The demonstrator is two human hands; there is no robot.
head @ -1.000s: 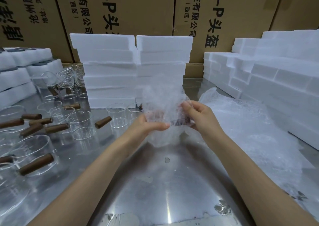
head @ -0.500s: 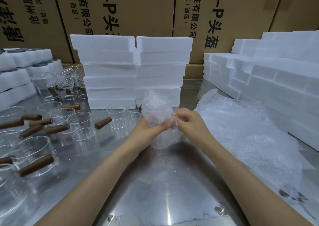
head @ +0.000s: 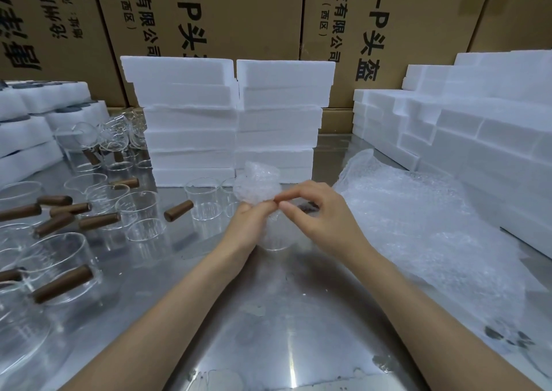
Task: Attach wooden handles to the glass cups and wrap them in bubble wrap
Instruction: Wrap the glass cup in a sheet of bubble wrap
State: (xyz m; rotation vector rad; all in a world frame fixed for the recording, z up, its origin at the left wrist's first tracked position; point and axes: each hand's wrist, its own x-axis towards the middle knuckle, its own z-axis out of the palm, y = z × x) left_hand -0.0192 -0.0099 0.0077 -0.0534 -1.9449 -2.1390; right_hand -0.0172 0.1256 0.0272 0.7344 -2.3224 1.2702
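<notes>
One glass cup [head: 273, 238] is nearly wrapped, bubble wrap [head: 258, 186] pinched by both hands' grip, left hand [head: 246, 226] and right hand [head: 321, 214]; many handled cups [head: 59, 268] left of it are judged unwrapped.

Glass cup [head: 273, 238]: mostly hidden inside bubble wrap [head: 258, 189]; only its base shows, handle not discernible. Left hand [head: 249, 226]: fingers concealed behind the wrap. Cardboard boxes [head: 239, 14], far: print cut off by top edge. Near-left cups [head: 18, 328]: cropped by left edge.
</notes>
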